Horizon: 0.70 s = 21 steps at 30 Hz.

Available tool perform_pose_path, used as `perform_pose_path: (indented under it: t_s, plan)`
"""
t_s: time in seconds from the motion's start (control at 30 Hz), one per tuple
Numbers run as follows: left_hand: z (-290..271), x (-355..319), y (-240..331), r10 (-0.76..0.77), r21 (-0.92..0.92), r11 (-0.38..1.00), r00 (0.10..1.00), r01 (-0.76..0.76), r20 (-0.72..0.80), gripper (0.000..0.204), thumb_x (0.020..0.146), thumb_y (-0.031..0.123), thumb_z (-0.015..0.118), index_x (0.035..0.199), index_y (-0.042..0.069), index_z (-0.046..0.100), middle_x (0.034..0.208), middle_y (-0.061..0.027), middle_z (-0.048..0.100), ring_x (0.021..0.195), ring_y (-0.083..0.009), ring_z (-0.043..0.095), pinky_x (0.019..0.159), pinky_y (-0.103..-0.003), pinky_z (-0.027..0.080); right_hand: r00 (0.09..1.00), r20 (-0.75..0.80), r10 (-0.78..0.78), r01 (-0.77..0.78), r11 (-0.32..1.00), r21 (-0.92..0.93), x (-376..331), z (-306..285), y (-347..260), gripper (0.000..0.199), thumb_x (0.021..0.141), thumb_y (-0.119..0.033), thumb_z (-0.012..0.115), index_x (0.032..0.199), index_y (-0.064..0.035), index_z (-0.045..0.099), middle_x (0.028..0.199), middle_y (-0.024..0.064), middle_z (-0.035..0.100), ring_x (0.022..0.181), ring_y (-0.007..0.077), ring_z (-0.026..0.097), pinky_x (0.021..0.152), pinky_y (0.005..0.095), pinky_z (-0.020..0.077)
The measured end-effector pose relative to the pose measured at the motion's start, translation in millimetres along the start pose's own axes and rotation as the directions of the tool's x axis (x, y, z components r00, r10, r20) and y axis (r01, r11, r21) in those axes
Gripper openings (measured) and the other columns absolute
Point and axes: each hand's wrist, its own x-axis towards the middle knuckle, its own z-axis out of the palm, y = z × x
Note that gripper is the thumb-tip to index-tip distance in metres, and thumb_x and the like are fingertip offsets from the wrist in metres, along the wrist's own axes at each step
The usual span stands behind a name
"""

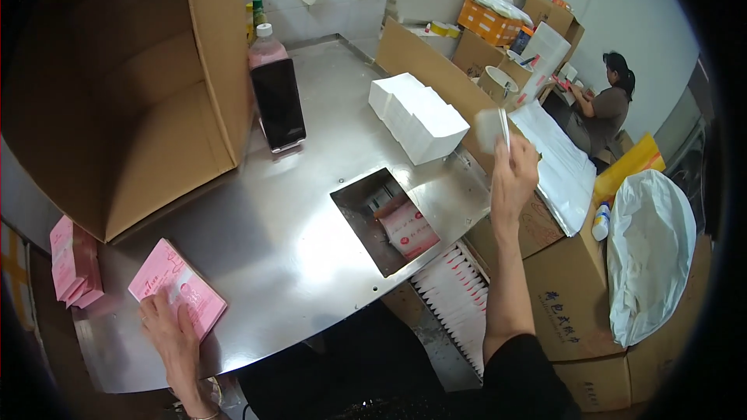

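Note:
My left hand (167,327) rests on a small stack of flat pink packets (194,295) near the front left of the steel table, its fingers lying over the top one. Raised at the right, my right hand (515,171) is closed on a thin white folded paper (506,128), blurred and seen nearly edge-on. Just left of that hand stands a long block of stacked white paper tissues (420,118). Between my hands, a rectangular opening (340,201) in the table has pink and white printed packaging (411,229) inside.
A big open cardboard box (156,132) fills the left, with more pink packets (74,264) below it. A phone (278,105) leans on a bottle (267,47). Filled cartons (572,303), a white bag (652,257) and plastic sheets (551,163) crowd the right. A person (611,105) works behind.

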Motion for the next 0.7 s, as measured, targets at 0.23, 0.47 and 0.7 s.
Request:
perform_pose_path:
  t_s: [0.23,0.47,0.7]
  plan:
    - [13.4,3.7,4.6,0.126,-0.040,0.991,0.992,-0.126,-0.007,0.017,0.091,0.006,0.062,0.107,0.004,0.057,0.103,-0.0122,0.055,0.100,-0.0313,0.049,0.094,-0.046,0.035,0.816,0.427,-0.390,0.549,0.755,-0.359,19.2,77.0,32.2,0.012,0.080,-0.017,0.069,0.085,-0.0075,0.074,0.092,0.0091,0.064,0.098,0.0254,0.057,0.083,0.0432,0.0405]
    - [12.7,3.5,1.7,0.104,-0.089,0.990,0.995,-0.105,-0.010,0.009,0.091,0.008,0.065,0.096,0.005,0.058,0.093,-0.0090,0.056,0.094,-0.0301,0.051,0.092,-0.045,0.035,0.782,0.505,-0.364,0.553,0.779,-0.296,10.3,90.2,36.9,0.019,0.083,-0.023,0.067,0.079,-0.0053,0.072,0.084,0.0126,0.062,0.089,0.0290,0.059,0.085,0.0456,0.0411]
    - [-4.4,15.2,-3.9,0.159,-0.081,0.984,0.987,-0.159,0.000,0.007,0.086,0.005,0.066,0.089,0.005,0.059,0.090,-0.0109,0.057,0.092,-0.0319,0.052,0.091,-0.047,0.037,0.804,0.533,-0.264,0.462,0.842,-0.280,7.2,86.7,37.8,0.022,0.086,-0.024,0.066,0.084,-0.0026,0.073,0.084,0.0140,0.062,0.089,0.0306,0.059,0.081,0.0469,0.0455]
